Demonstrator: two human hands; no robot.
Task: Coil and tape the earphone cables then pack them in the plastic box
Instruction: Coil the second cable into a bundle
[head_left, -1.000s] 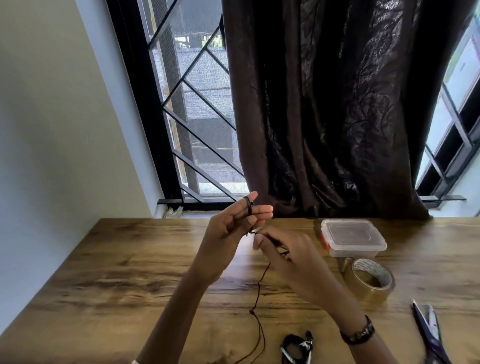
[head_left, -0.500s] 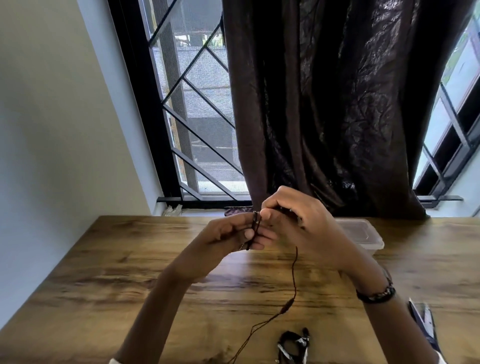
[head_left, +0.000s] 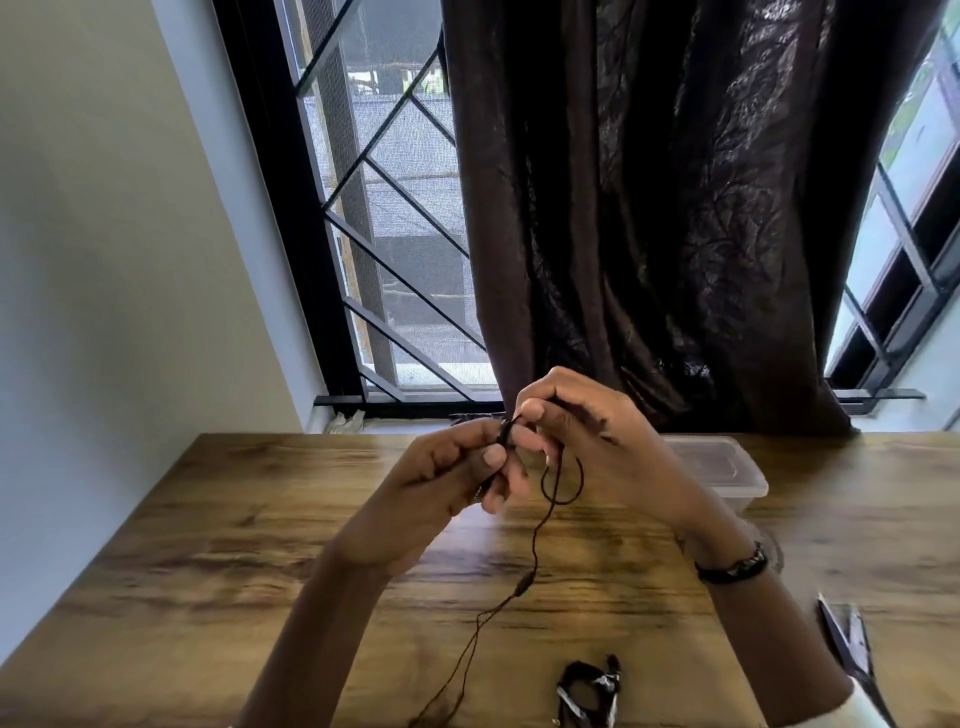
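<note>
We see left hand (head_left: 447, 488) grip pinching earphone cable (head_left: 535, 540) | right hand (head_left: 597, 441) grip pinching its loop | above bench (head_left: 208, 519)

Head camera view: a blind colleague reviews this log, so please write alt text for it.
Two hands wind a thin dark earphone cable above a wooden table: the left hand pinches the coil, the right hand loops it. Behind sits a lidded plastic box; a taped bundle and scissors lie nearer.
</note>
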